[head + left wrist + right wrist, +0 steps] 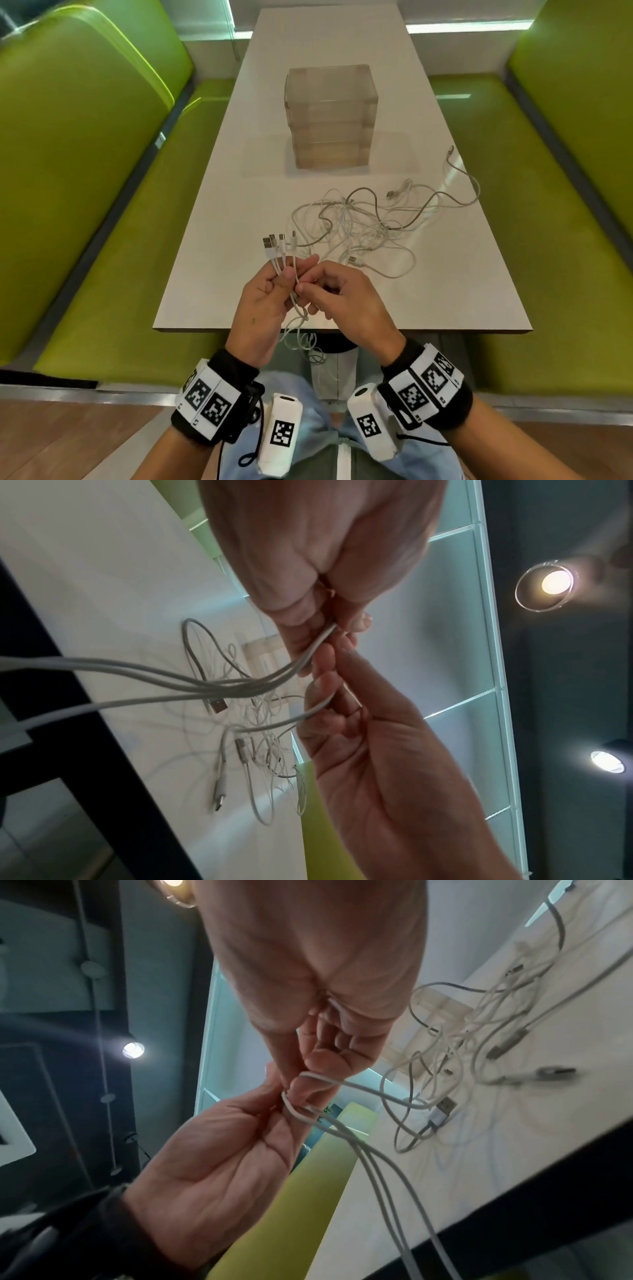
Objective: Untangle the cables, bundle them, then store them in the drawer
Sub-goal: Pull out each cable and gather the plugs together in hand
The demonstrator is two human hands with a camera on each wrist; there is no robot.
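While both hands [301,294] pinch cables [363,222], tangled

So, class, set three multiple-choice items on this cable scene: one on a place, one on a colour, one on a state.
1. Where is the clear drawer unit?
A. beyond the cable tangle
B. on a bench
C. on the floor

2. What colour are the benches?
A. blue
B. green
C. red

3. What is the left hand doing?
A. resting flat
B. opening a drawer
C. gripping several cable ends

Key: 1 A, it stands farther up the table; 2 B, both are lime green; 3 C, plugs stick out above its fingers.
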